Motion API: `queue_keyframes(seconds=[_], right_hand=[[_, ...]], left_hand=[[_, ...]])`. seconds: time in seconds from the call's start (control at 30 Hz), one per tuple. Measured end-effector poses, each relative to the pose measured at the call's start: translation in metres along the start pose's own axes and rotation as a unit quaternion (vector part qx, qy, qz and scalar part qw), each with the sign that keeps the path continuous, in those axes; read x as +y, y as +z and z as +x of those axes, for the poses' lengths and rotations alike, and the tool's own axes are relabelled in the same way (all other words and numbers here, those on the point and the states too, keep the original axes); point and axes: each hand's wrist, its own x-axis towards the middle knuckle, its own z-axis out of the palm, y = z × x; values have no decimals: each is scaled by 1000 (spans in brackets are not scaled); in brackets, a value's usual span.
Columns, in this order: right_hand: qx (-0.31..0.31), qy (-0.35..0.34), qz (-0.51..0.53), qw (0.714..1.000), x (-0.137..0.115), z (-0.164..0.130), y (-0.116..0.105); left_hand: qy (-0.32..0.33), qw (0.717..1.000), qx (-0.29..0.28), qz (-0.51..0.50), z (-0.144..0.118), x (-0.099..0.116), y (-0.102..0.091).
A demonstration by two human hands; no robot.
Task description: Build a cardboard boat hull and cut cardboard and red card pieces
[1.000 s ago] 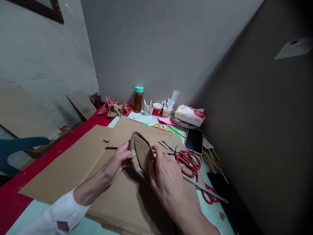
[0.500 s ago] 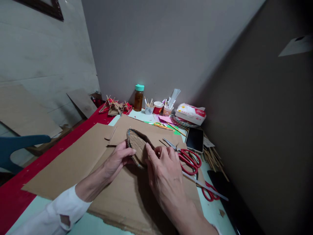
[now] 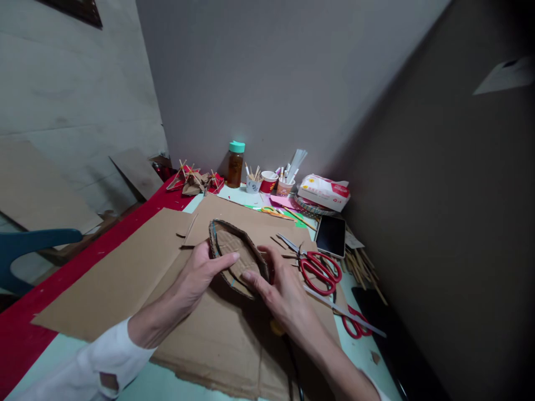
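Both hands cradle the boat-shaped cardboard shell (image 3: 236,257): left hand (image 3: 196,275) thumb inside, right hand (image 3: 280,284) fingers closed round the rim. Squeezing could likely buckle its thin wall. Open red scissors (image 3: 317,267) lie just beside the right hand, a snag risk.

Dim, wide-angle warp, dark right edge.

Red-handled scissors (image 3: 318,268) lie on the cardboard sheet (image 3: 121,273), a dark phone (image 3: 331,236) just beyond them. Further back stand a green-capped bottle (image 3: 235,164), cups (image 3: 268,181) and what looks like a tissue pack (image 3: 324,192).
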Motion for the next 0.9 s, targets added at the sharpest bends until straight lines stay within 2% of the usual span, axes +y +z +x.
queue_keyframes(seconds=[0.07,0.1,0.33,0.5,0.7,0.8,0.9], right_hand=[[-50,38,59,996,2,3,1],[-56,43,77,994,2,4,2],[25,79,95,992,-2,1,19],[35,73,71,994,-10,-3,17],[-10,63,87,994,-7,-2,14],[-3,51,71,996,-9,-3,11],[25,29,40,998,-14,-6,7]], left_hand=[[9,1000,-9,7,0,0,0],[12,1000,-11,10,-1,1,1],[34,995,53,81,-6,-1,5],[40,995,41,82,-6,-5,4],[1,1000,-25,8,-2,-2,4],[1,1000,-25,6,-3,1,8],[6,1000,-3,-4,-6,1,11]])
